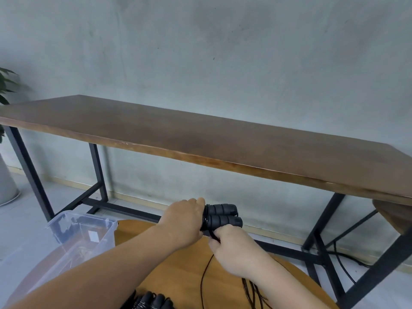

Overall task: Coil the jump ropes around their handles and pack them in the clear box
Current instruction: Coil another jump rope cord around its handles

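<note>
My left hand [182, 221] grips two black foam jump-rope handles [223, 216] held side by side, with a few turns of black rope around them near my fingers. My right hand [234, 248] pinches the thin black rope [204, 277] just below the handles; the rope hangs down to the round wooden table [178, 270]. A clear plastic box [73, 239] stands open at the left, under my left forearm. More black handles [153, 301] lie at the table's near edge, and loose rope [254, 293] lies at the right.
A long dark wooden table [200, 134] on black metal legs stands against the grey wall behind. A potted plant [4, 90] is at the far left. A black cable [343, 266] runs on the floor at the right.
</note>
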{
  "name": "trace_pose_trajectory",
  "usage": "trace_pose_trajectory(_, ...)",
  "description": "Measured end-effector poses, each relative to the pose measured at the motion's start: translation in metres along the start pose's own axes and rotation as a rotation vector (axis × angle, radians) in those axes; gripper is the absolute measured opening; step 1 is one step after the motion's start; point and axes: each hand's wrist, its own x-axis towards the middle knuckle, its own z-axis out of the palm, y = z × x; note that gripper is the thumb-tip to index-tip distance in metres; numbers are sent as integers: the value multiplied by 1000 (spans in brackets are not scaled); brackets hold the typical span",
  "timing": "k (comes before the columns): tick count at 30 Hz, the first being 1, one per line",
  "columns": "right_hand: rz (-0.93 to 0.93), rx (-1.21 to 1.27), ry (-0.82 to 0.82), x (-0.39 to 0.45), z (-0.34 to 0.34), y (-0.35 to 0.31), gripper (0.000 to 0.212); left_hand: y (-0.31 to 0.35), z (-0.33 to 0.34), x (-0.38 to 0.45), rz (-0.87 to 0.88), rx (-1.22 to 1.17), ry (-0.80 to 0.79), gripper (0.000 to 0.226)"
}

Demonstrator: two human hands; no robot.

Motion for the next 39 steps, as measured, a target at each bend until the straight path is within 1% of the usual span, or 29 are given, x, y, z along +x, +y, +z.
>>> trace_pose_trajectory(7, -33, -311, -19, -2, -29, -10, 14, 16, 21, 2, 7, 125, -11, 30)
trace_pose_trajectory(9, -71, -370, -23, 1, -42, -13, 14, 21, 22, 3, 19, 126, 0, 29)
trace_pose_trajectory(11, -111, -368, -35, 5, -57, -12, 17, 23, 19, 2, 53, 92, 10, 32)
trace_pose_trajectory(14, -89, -205, -80, 11, -86, -2, 11, 21, 7, -4, 136, 49, 27, 35)
trace_pose_trajectory(17, -118, -122, -129, 16, -104, 7, 19, 20, -7, -10, 236, -30, 2, 34)
trace_pose_trajectory(19, -159, -62, -145, 17, -109, 11, 19, 18, -17, -13, 296, -100, -24, 30)
trace_pose_trajectory(21, -168, 50, -129, 16, -111, 18, 18, 15, -26, -17, 329, -200, -64, 25)
trace_pose_trajectory(23, -145, 172, -121, 16, -110, 27, 18, 13, -31, -22, 363, -294, -105, 20)
trace_pose_trajectory(25, -105, 315, -124, 14, -103, 36, 23, 13, -34, -27, 380, -399, -133, 19)
trace_pose_trajectory(26, -83, 396, -119, 13, -98, 39, 23, 13, -37, -28, 373, -470, -139, 20)
trace_pose_trajectory(29, -43, 636, -122, 7, -78, 47, 15, 11, -44, -30, 335, -661, -139, 25)
trace_pose_trajectory(31, -2, 969, -114, 4, -61, 47, 22, 10, -46, -29, 297, -749, -133, 27)
trace_pose_trajectory(32, 3, 1099, -90, 3, -52, 46, 29, 11, -46, -28, 272, -791, -122, 26)
trace_pose_trajectory(33, 1, 1156, -43, 4, -45, 46, 35, 11, -45, -27, 244, -819, -107, 25)
trace_pose_trajectory(34, -2, 1153, 0, 3, -40, 45, 37, 13, -43, -26, 215, -829, -89, 24)
trace_pose_trajectory(37, 1, 1077, 52, 1, -27, 42, 26, 14, -41, -22, 123, -843, -37, 24)
trace_pose_trajectory(39, 27, 1037, 60, -5, -21, 39, 31, 12, -43, -17, 61, -867, -2, 25)
